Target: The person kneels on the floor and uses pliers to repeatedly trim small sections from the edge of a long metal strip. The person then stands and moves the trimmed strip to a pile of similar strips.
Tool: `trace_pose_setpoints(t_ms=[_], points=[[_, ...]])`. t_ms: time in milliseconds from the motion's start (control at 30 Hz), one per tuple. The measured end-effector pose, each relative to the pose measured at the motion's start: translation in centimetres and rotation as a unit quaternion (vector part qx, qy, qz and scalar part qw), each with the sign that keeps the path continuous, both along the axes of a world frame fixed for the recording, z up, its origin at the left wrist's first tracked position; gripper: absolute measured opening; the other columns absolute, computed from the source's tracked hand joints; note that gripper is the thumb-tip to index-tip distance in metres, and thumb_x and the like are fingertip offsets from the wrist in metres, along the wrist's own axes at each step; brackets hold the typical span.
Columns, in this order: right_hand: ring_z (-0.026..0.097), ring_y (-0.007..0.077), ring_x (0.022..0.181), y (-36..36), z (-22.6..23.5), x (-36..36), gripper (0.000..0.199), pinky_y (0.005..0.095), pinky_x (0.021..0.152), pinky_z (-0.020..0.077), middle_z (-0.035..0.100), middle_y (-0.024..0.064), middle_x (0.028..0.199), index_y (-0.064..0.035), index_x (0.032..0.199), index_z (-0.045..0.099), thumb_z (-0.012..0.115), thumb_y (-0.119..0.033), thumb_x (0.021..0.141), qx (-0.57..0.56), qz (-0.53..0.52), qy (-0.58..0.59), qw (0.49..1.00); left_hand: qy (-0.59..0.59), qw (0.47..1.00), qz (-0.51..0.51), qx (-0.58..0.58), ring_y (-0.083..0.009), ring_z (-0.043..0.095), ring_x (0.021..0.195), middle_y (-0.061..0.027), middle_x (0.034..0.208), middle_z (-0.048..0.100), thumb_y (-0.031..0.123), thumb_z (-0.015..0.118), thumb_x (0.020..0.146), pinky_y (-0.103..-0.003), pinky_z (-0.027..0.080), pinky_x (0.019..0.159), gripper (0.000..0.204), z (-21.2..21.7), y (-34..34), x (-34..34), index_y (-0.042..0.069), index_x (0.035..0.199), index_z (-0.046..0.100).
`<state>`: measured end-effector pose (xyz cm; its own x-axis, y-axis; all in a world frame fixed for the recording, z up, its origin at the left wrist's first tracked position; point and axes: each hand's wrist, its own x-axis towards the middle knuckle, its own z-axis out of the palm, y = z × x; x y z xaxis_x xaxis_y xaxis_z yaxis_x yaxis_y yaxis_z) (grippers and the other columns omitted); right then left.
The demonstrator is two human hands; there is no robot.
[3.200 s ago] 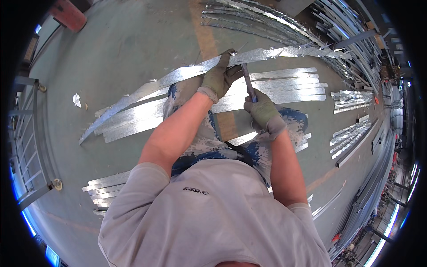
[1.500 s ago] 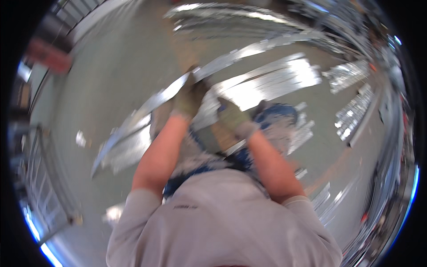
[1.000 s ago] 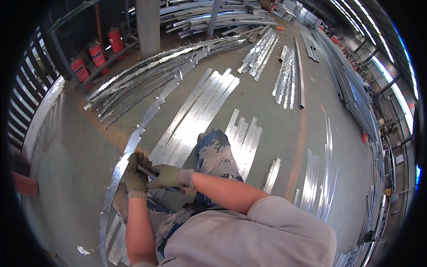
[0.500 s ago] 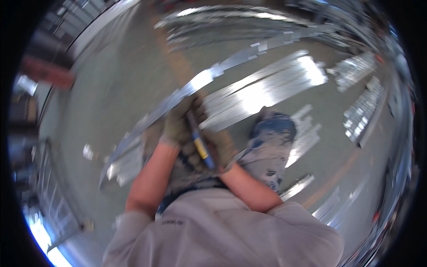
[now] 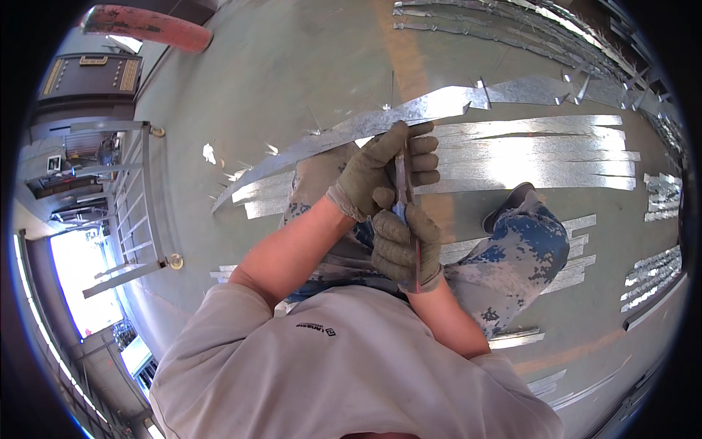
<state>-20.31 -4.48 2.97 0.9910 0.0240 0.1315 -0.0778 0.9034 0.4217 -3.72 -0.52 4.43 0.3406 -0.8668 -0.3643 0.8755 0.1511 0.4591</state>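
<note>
Metal strip (image 5: 439, 104): shiny, with pointed tabs along its edges, stretched across the space in front of the person, just beyond the gloves.
Strip's long axis: left to right in a shallow bow; the left end dips toward the person, the other runs toward the right rim.
Hand tool (image 5: 401, 179): slim, plier-like, its head pointing away from the body, roughly crosswise to the strip; contact unclear.
Left hand (image 5: 363, 175): gloved, fingers showing past the tool, top finger at the strip's near edge; whether it pinches cannot be told.
Right hand (image 5: 397, 247): gloved, wrapped around the tool's handles.
Good handling: probably steady the strip, keeping fingers off the points.
Flat strips (image 5: 526, 157): side by side on the floor beyond the knees.
</note>
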Motion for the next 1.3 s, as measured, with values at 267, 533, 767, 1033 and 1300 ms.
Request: trace_pose_setpoints(t_ms=[267, 533, 767, 1033, 1300], points=[[0.062, 0.0125, 0.059, -1.1, 0.4, -0.7, 0.05, 0.0301, 0.045, 0.0503, 0.071, 0.0067, 0.097, -0.0055, 0.155, 0.054, 0.066, -0.032, 0.114, -0.108, 0.023, 0.075, 0.991, -0.001, 0.993, 0.121, -0.004, -0.0294, 0.08, 0.11, -0.0177, 0.122, 0.08, 0.043, 0.05, 0.12, -0.044, 0.065, 0.102, 0.043, -2.1, 0.9, 2.5, 0.005, 0.133, 0.068], [0.063, 0.0181, 0.054, -2.2, 4.8, -1.1, 0.053, 0.0346, 0.043, 0.048, 0.074, 0.0116, 0.092, -0.0003, 0.148, 0.057, 0.074, -0.033, 0.109, -0.429, 0.048, 0.271, 0.86, -0.02, 0.99, 0.138, -0.024, -0.0255, 0.08, 0.109, -0.0132, 0.12, 0.08, 0.034, 0.054, 0.12, -0.041, 0.066, 0.096, 0.034, -1.7, 1.1, 2.1, 0.005, 0.128, 0.069], [0.069, 0.023, 0.061, -2.3, 6.5, -0.5, 0.039, 0.0367, 0.052, 0.0551, 0.076, 0.0169, 0.094, 0.0042, 0.131, 0.063, 0.075, -0.024, 0.107, -0.628, 0.07, 0.342, 0.695, 0.039, 0.989, 0.142, -0.018, -0.0262, 0.08, 0.106, -0.0132, 0.119, 0.08, 0.028, 0.059, 0.119, -0.038, 0.069, 0.093, 0.027, -2.8, 1.4, 2.3, 0.004, 0.128, 0.068], [0.076, 0.025, 0.067, -1.4, 8.8, 1.0, 0.033, 0.0348, 0.056, 0.06, 0.079, 0.0173, 0.096, 0.0028, 0.122, 0.065, 0.079, -0.021, 0.106, -0.681, 0.104, 0.403, 0.602, 0.056, 0.988, 0.144, 0.012, -0.0289, 0.081, 0.097, -0.0167, 0.112, 0.079, 0.027, 0.067, 0.115, -0.04, 0.072, 0.088, 0.03, -3.1, 1.3, 2.5, 0.002, 0.131, 0.069], [0.077, 0.0265, 0.07, -1.4, 8.9, 0.1, 0.03, 0.0409, 0.059, 0.0638, 0.079, 0.0169, 0.098, 0.0024, 0.125, 0.067, 0.074, -0.022, 0.108, -0.567, 0.093, 0.369, 0.73, 0.052, 0.985, 0.153, -0.053, -0.0316, 0.08, 0.103, -0.018, 0.117, 0.076, 0.028, 0.069, 0.112, -0.042, 0.071, 0.093, 0.032, -2.9, 2.9, 2.4, 0.007, 0.136, 0.069]])
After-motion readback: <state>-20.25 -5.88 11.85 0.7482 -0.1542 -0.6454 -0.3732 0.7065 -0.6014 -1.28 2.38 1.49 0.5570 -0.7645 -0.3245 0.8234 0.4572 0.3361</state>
